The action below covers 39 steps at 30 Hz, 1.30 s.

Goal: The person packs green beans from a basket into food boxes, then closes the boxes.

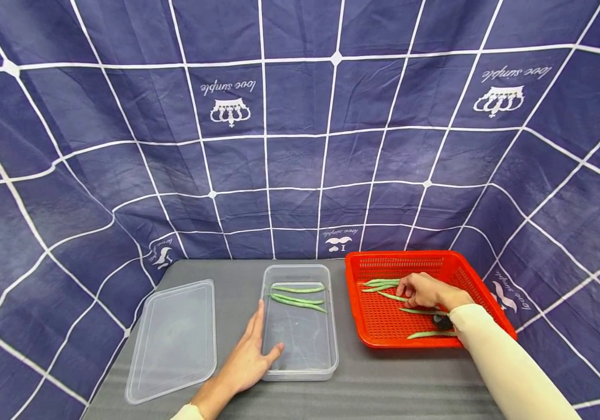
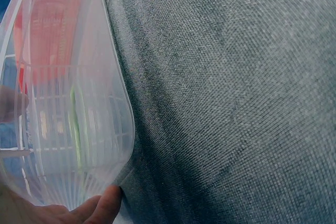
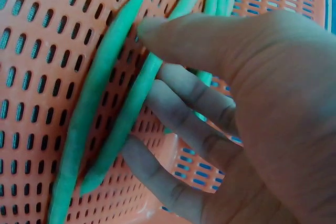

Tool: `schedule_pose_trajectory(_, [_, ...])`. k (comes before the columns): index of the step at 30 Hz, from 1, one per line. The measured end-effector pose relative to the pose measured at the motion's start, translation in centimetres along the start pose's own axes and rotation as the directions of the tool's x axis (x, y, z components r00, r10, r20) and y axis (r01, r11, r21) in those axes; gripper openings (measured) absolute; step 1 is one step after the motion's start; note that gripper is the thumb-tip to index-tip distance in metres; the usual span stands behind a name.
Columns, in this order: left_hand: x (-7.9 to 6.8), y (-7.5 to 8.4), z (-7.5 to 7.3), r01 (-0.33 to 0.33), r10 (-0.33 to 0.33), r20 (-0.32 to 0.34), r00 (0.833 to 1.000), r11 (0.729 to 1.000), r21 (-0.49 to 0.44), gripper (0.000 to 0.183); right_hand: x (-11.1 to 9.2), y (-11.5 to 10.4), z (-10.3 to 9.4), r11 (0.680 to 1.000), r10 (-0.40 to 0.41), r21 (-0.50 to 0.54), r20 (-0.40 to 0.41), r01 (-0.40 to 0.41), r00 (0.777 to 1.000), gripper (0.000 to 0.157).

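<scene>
Along the left side of a clear plastic container (image 1: 300, 341) lies my left hand (image 1: 247, 356), its fingers extended beside the wall and its thumb over the near left corner. Several green beans (image 1: 300, 301) lie toward the far end of that container. Inside a red plastic basket (image 1: 378, 335), my right hand (image 1: 423, 290) pinches a green bean (image 3: 134, 98) between thumb and fingers. Another green bean (image 3: 97, 93) lies beside it on the slotted basket floor, and more beans (image 1: 378, 284) sit past the fingertips. The palm side of the left hand is hidden.
A clear flat lid (image 1: 174, 341) lies on the grey tabletop (image 1: 237, 277) at the left. The basket stands right of the container with a gap between them. A blue checked cloth (image 1: 294, 163) hangs behind and at both sides. A dark object (image 1: 441, 322) shows by the right wrist.
</scene>
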State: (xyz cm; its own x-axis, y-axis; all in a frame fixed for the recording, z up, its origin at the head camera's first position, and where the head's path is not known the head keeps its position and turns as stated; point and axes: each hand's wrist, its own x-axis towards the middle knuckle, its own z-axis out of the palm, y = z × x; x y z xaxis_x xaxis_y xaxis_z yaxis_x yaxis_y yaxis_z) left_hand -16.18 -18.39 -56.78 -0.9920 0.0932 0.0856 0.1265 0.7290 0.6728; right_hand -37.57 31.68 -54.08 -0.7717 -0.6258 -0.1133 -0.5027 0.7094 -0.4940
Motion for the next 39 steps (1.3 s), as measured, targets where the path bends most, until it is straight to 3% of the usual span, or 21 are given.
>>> schedule_pose_trajectory(1, [0.0,0.0,0.0,-0.001,0.001,0.000,1.000,1.000,0.000,0.115,0.5,1.6,0.6,0.999,-0.032,-0.009,-0.008,0.032,0.999,0.029])
schedule_pose_trajectory(4, [0.0,0.1,0.0,-0.001,0.001,-0.002,1.000,1.000,-0.001,0.115,0.9,3.3,1.3,0.995,-0.097,-0.012,-0.033,0.096,0.995,0.031])
schedule_pose_trajectory(5, [0.0,0.1,0.0,-0.001,0.001,-0.003,1.000,1.000,-0.001,0.115,0.6,2.5,1.0,0.994,-0.106,-0.007,-0.034,0.105,0.994,0.030])
schedule_pose_trajectory(7, [0.1,0.0,0.0,-0.003,0.003,-0.006,1.000,1.000,-0.001,0.115,0.8,3.4,1.4,0.989,-0.149,-0.008,-0.048,0.149,0.988,0.031])
schedule_pose_trajectory(8, [0.1,0.0,0.0,-0.004,0.004,-0.006,1.000,1.000,-0.001,0.115,0.4,2.1,0.9,0.992,-0.129,-0.004,-0.045,0.129,0.991,0.032])
schedule_pose_trajectory(10, [0.1,0.0,0.1,-0.004,0.004,-0.008,1.000,1.000,-0.001,0.115,0.6,2.7,1.2,0.985,-0.172,-0.016,-0.056,0.171,0.984,0.032])
schedule_pose_trajectory(14, [0.1,0.1,0.0,-0.004,0.004,-0.008,1.000,1.000,-0.003,0.115,0.3,1.5,0.8,0.987,-0.160,-0.029,-0.050,0.159,0.986,0.031])
schedule_pose_trajectory(21, [0.1,0.1,0.0,-0.001,0.001,-0.001,1.000,1.000,-0.010,0.116,-0.4,-1.6,0.1,1.000,-0.004,-0.028,-0.026,0.003,1.000,0.033])
schedule_pose_trajectory(31, [0.0,0.1,-0.1,0.005,-0.005,0.003,1.000,1.000,-0.013,0.115,-0.7,-2.4,-0.6,0.994,-0.077,-0.079,-0.096,0.070,0.992,0.034])
schedule_pose_trajectory(39, [0.0,0.2,-0.1,0.008,-0.008,0.006,1.000,1.000,-0.005,0.114,-0.4,-3.3,-1.1,0.996,-0.066,-0.063,-0.132,0.058,0.989,0.036])
